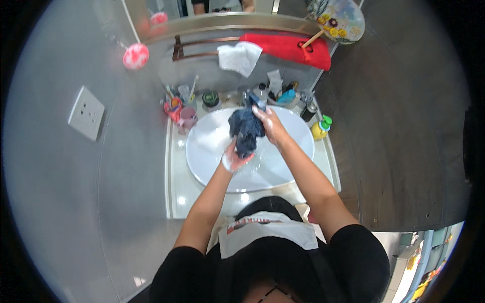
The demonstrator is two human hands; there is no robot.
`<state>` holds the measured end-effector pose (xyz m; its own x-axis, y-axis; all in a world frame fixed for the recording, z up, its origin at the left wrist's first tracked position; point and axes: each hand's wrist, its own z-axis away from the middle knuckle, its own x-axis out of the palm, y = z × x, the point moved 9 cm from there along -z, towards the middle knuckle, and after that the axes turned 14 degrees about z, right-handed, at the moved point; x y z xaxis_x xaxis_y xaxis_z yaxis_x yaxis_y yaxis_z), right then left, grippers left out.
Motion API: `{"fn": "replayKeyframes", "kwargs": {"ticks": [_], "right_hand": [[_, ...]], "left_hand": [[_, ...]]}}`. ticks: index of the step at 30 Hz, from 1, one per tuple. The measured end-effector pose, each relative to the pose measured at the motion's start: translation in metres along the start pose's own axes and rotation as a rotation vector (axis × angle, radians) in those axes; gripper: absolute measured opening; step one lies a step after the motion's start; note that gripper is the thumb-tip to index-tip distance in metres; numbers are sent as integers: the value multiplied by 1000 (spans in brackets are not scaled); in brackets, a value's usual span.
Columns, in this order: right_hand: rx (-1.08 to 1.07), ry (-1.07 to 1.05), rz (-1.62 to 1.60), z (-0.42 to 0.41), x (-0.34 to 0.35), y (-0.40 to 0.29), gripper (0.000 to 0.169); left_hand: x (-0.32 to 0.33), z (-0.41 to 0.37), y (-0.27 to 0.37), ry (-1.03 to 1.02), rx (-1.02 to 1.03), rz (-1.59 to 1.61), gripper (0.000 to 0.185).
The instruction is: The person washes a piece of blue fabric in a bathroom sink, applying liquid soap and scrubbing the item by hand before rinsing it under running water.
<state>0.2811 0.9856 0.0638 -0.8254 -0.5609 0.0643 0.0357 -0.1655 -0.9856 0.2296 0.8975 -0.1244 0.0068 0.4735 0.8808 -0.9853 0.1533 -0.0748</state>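
Note:
A wet, bunched dark blue cloth (248, 123) hangs between my two hands over a white oval basin (204, 159). My left hand (235, 157) cups its lower end from below, with white suds on the wrist. Higher up, my right hand (269, 123) grips the upper part of the cloth, and there is foam on the fingers. Shallow water with some bubbles seems to lie in the basin beneath. Behind the cloth, the tap (245, 97) is mostly hidden.
Left of the basin stand a pink cup (188, 116), a toothbrush holder (191, 100) and a dark green jar (210, 99). On the right are a yellow pump bottle (320, 128) and a dark can (309, 111). A white cloth (239, 57) and red towel (280, 47) hang behind.

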Motion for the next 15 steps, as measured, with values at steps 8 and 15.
{"fn": "replayKeyframes", "kwargs": {"ticks": [8,15], "right_hand": [[52,313,420,7,-95,43,74],[128,-599,1033,63,-35,117,83]], "left_hand": [[45,48,22,-10,147,-329,26],[68,50,34,-216,272,-372,27]]}}
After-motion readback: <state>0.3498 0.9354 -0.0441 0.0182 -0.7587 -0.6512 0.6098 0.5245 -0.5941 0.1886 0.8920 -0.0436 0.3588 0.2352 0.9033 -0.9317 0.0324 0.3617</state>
